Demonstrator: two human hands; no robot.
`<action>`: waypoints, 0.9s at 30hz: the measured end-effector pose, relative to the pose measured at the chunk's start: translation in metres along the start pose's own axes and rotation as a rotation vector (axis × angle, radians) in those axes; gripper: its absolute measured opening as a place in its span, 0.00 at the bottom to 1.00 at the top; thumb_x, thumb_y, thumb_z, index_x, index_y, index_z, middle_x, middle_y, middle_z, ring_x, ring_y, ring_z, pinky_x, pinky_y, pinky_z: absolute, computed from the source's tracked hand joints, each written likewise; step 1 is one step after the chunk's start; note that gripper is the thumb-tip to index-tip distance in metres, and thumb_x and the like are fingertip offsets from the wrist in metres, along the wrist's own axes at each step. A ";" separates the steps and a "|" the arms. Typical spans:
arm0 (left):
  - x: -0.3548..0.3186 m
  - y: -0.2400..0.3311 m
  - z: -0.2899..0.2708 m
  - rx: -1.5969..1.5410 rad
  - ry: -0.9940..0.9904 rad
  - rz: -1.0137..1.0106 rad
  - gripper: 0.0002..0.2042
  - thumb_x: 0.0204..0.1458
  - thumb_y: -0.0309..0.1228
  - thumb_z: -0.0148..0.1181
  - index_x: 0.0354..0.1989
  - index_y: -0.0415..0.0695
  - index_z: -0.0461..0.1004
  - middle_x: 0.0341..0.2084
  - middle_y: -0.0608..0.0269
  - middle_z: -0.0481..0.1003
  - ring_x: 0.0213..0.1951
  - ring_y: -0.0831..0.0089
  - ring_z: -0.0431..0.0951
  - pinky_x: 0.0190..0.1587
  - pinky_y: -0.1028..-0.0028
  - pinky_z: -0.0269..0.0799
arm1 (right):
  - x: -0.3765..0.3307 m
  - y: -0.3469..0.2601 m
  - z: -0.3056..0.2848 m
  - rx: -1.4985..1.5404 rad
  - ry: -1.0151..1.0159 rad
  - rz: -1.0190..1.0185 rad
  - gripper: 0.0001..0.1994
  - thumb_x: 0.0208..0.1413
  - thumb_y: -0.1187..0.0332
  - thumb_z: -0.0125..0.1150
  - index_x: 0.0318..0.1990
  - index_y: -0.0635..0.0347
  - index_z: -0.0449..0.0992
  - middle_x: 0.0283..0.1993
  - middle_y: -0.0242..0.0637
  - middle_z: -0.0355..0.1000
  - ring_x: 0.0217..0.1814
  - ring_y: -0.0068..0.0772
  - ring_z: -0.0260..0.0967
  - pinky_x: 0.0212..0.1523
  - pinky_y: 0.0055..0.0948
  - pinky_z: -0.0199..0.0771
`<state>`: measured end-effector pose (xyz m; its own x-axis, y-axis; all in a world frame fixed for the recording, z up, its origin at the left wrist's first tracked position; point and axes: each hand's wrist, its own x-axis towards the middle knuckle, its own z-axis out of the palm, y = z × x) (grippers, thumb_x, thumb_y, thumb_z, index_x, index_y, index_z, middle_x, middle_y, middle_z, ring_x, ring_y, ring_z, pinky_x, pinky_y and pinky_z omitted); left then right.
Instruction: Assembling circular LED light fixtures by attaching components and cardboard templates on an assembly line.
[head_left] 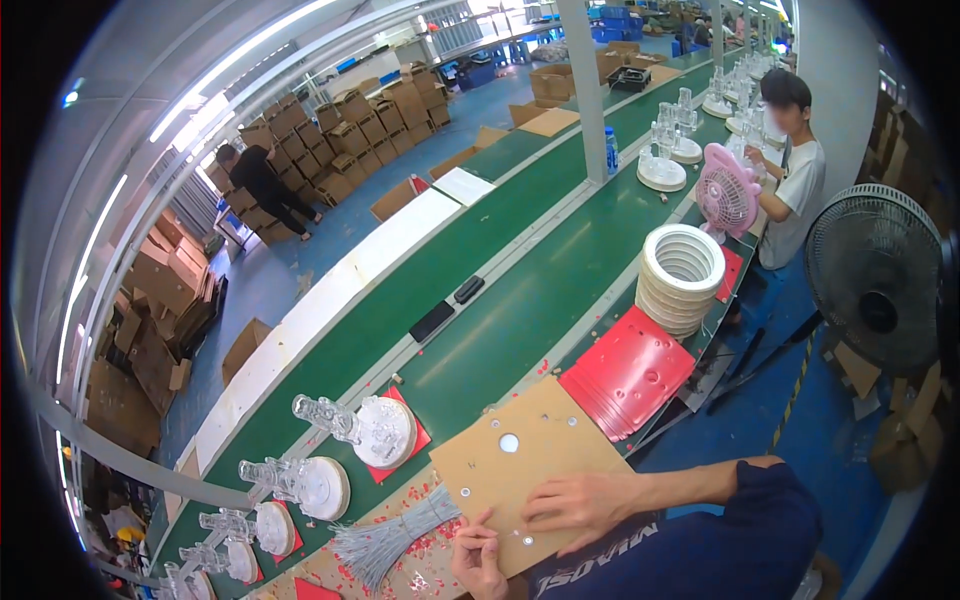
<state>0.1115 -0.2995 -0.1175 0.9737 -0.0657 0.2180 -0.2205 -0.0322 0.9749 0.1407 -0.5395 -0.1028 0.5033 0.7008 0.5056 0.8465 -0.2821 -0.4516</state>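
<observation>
The right hand point(580, 507), fingers loosely extended, lies on the lower-centre tan board point(555, 425). The left hand point(480, 560) curls its fingers, hold unclear.

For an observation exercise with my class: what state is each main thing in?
Right hand: resting on the board
Left hand: fingers curled, by the board's edge
Brown board: pierced with holes
Red sheets: stacked
White rings: stacked
Wire bundle: lying down
Pink fan: upright
Black fan: running or not, unclear

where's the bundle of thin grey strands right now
In the head view, the grey bundle lies low and left of centre, beside the brown board and just left of the left hand.
</observation>
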 end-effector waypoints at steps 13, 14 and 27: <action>-0.007 0.000 0.021 -0.116 0.174 0.011 0.08 0.60 0.29 0.59 0.33 0.40 0.67 0.35 0.59 0.73 0.52 0.53 0.78 0.73 0.54 0.46 | 0.020 0.002 -0.017 0.172 0.074 -0.115 0.28 0.52 0.50 0.69 0.57 0.55 0.77 0.55 0.40 0.70 0.56 0.43 0.68 0.51 0.38 0.72; -0.009 -0.002 0.022 -0.055 0.195 0.019 0.08 0.61 0.30 0.57 0.36 0.39 0.68 0.37 0.59 0.73 0.52 0.59 0.77 0.69 0.59 0.54 | 0.031 -0.005 -0.030 0.288 0.241 -0.148 0.26 0.54 0.51 0.68 0.56 0.57 0.78 0.56 0.41 0.70 0.56 0.45 0.68 0.51 0.39 0.72; -0.048 0.031 0.049 0.107 0.188 -0.101 0.12 0.64 0.32 0.54 0.46 0.34 0.70 0.48 0.54 0.74 0.53 0.70 0.74 0.57 0.68 0.69 | 0.104 -0.111 -0.174 1.095 0.410 -0.748 0.13 0.56 0.69 0.68 0.44 0.70 0.79 0.39 0.43 0.78 0.38 0.26 0.75 0.37 0.28 0.73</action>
<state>0.0554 -0.3467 -0.1000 0.9825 0.1297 0.1340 -0.1163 -0.1358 0.9839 0.1297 -0.5493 0.1282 0.1720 0.1617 0.9717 0.4651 0.8563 -0.2248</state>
